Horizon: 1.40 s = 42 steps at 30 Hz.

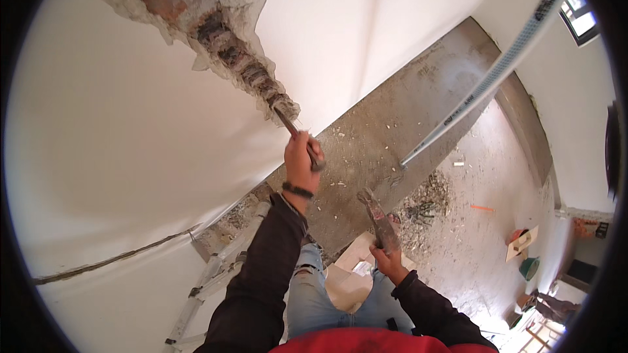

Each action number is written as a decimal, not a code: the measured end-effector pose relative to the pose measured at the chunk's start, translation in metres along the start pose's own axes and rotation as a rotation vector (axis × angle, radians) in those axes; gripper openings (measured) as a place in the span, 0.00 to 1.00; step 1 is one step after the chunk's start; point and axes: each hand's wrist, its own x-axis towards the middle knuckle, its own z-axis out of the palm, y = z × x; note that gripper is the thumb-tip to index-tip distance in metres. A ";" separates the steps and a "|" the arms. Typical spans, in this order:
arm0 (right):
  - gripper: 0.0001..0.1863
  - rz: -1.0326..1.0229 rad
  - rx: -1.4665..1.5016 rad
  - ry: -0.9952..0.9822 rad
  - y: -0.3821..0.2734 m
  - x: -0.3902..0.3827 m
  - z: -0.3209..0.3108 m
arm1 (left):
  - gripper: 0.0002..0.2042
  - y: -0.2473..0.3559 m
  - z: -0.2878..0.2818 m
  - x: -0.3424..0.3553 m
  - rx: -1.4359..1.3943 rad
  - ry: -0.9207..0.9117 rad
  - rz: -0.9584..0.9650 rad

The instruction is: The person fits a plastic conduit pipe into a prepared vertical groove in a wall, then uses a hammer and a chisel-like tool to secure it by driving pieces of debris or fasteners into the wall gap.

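My left hand (303,163) is closed around a metal chisel (285,119). The chisel's far end meets the lower end of a rough channel (226,46) cut into the white wall. Broken edges and reddish brick show inside the channel. Lower and to the right, my right hand (388,263) grips a dusty, worn hammer (381,221), its upper end pointing up and away from me. The hammer is apart from the chisel. A dark band circles my left wrist.
A stepladder (208,282) stands at lower left. One pale blue-grey pipe (481,88) slants from upper right to the floor. Rubble (428,199) lies right of my hammer. Farther right are a plastering float (521,243) and a green bucket (529,267).
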 end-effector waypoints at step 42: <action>0.10 -0.394 0.453 0.131 -0.180 0.077 0.044 | 0.12 0.035 0.019 0.023 -0.235 -0.028 -0.193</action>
